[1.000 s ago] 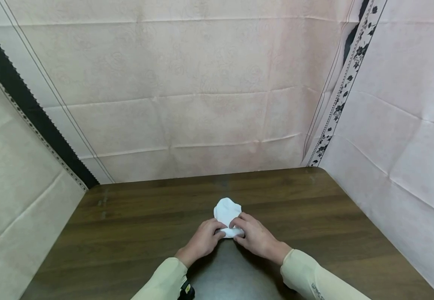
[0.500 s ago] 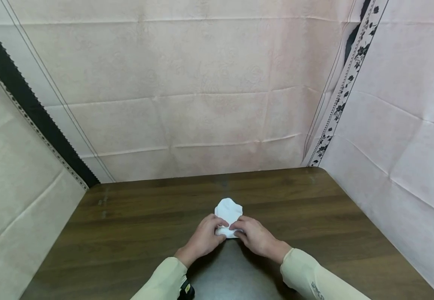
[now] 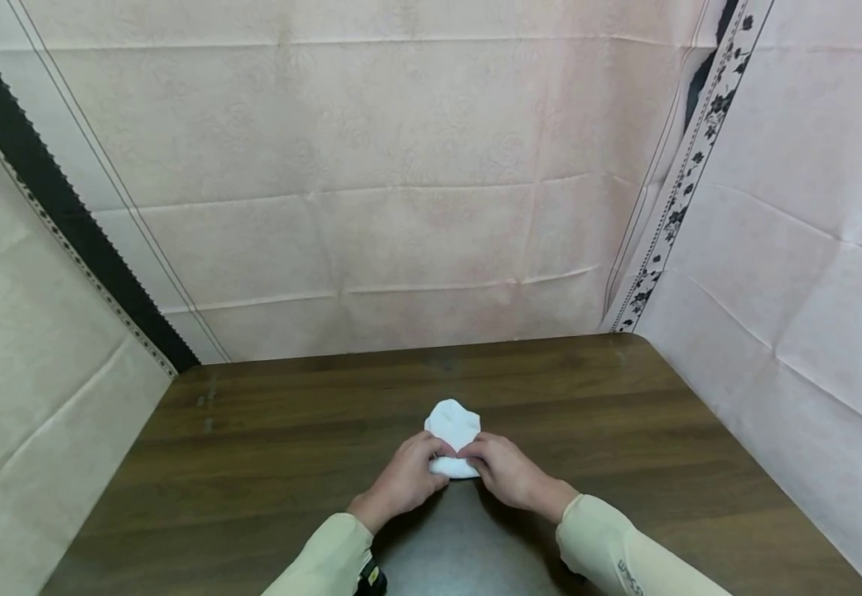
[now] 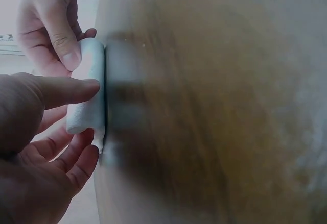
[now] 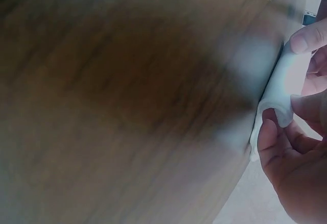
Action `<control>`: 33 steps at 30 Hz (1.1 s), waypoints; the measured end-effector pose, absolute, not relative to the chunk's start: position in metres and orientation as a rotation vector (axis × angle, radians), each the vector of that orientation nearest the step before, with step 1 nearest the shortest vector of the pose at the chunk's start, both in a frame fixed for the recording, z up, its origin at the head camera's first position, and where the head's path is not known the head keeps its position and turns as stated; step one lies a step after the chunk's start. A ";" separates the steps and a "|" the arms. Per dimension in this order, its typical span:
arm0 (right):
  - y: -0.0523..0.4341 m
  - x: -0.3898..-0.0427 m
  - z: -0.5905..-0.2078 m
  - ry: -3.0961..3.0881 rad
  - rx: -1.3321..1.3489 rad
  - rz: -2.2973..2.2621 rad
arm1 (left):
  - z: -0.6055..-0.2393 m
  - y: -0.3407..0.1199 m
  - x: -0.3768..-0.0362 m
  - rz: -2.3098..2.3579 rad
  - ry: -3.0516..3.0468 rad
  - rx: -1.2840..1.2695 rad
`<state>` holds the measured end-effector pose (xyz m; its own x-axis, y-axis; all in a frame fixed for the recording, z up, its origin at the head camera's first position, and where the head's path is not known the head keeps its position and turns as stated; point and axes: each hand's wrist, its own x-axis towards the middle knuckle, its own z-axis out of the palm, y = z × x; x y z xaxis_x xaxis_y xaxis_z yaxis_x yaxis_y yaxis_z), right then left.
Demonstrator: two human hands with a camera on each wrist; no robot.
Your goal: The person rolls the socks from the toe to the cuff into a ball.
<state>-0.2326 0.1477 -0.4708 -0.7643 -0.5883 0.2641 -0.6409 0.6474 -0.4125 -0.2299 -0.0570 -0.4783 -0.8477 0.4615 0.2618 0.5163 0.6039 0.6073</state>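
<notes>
White cloth [image 3: 454, 432]: 1 small rolled bundle, lower centre of the frame, lying on the brown wooden table [image 3: 252, 463]. Left hand [image 3: 402, 480] and right hand [image 3: 508, 473]: 2, fingers curled, pinching the bundle's near end from either side.

Long pale beige sleeves [image 3: 326, 556] on both arms; small dark lettering on right cuff [image 3: 628, 571]; black device at left wrist [image 3: 371, 577].

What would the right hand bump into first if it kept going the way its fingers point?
The right hand already pinches the white cloth, so that comes first. Its fingers point left toward the left hand, gripping the same cloth, so it would likely meet that next.
</notes>
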 end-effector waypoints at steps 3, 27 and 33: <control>0.147 -0.232 -0.472 -2.750 1.021 0.721 | -0.479 -0.057 -0.230 -1.067 -2.752 -0.836; 0.155 -0.230 -0.475 -2.755 0.981 0.597 | -0.474 -0.056 -0.230 -1.054 -2.817 -0.792; 0.156 -0.231 -0.472 -2.762 1.029 0.587 | -0.475 -0.054 -0.232 -1.049 -2.769 -0.775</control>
